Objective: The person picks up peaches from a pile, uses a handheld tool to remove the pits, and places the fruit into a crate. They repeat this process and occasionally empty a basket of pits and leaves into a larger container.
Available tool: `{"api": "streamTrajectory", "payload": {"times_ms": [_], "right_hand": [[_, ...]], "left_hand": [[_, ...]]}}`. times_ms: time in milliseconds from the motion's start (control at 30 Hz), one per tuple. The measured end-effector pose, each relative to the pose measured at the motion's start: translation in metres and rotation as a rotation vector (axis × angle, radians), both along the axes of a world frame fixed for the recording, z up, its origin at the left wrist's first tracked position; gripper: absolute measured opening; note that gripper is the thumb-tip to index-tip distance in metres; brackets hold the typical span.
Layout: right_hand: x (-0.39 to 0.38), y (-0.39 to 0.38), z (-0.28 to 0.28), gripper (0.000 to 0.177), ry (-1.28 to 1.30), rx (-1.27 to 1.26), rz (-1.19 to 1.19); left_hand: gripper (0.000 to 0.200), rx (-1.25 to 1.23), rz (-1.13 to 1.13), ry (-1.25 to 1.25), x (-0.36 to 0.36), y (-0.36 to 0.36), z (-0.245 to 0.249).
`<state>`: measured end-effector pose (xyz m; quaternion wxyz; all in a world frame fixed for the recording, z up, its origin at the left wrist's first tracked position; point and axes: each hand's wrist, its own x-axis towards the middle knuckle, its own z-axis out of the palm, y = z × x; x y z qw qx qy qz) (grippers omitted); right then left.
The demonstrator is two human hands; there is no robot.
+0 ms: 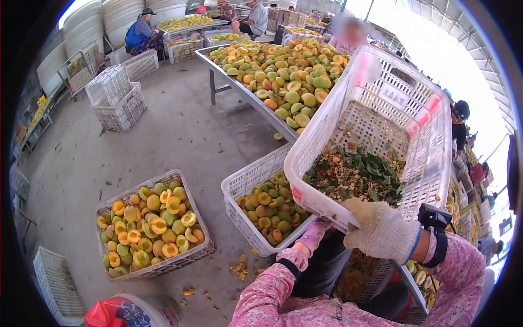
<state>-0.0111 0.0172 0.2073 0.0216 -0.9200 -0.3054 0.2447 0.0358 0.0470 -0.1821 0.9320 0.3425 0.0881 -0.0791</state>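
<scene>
A white plastic crate (376,125) with pink-red marks is held up and tilted in front of me. Green leaves and brown fruit scraps (357,171) lie in it. My right hand (376,229), in a whitish knitted glove, is closed over the crate's near rim. My left hand (314,234), in a pink patterned glove, grips the crate's lower near corner, its fingertips partly hidden. Just below and left, a second white crate (239,226) holds halved and whole yellow-green fruit (272,207).
A full crate of halved fruit (150,223) stands on the floor at left. Ahead is a metal table (239,90) heaped with fruit. Stacked crates (117,101), an upright crate (57,283) and a bucket (158,308) stand around. Seated people (144,35) are further back.
</scene>
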Motion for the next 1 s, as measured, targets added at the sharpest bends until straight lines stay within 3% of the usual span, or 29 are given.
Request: {"api": "streamTrajectory", "payload": {"times_ms": [267, 533, 633, 700, 733, 833, 1000], "right_hand": [[-0.034, -0.005, -0.014, 0.041, -0.100, -0.002, 0.369], [-0.014, 0.040, 0.004, 0.033, -0.137, 0.050, 0.693], [0.007, 0.062, -0.018, 0.022, -0.130, 0.154, 0.843], [0.018, 0.077, -0.043, 0.018, -0.156, 0.279, 1.004], [0.020, 0.087, -0.055, 0.021, -0.144, 0.383, 1.002], [0.019, 0.109, -0.037, 0.013, -0.174, 0.068, 1.050], [0.004, 0.128, -0.030, 0.015, -0.043, 0.024, 1.064]], "left_hand": [[0.036, 0.072, 0.184, 0.080, -0.044, 0.000, -0.030], [0.036, 0.233, 0.549, 0.059, -0.087, 0.054, -0.047], [0.036, 0.326, 0.683, 0.112, -0.101, 0.088, -0.039], [0.038, 0.031, 0.705, 0.137, -0.117, 0.104, -0.005], [0.038, 0.047, 0.759, 0.156, -0.115, 0.108, -0.015], [0.027, -0.042, 0.809, 0.227, -0.117, 0.113, -0.026], [0.031, -0.101, 0.809, 0.259, -0.126, 0.114, -0.019]]}}
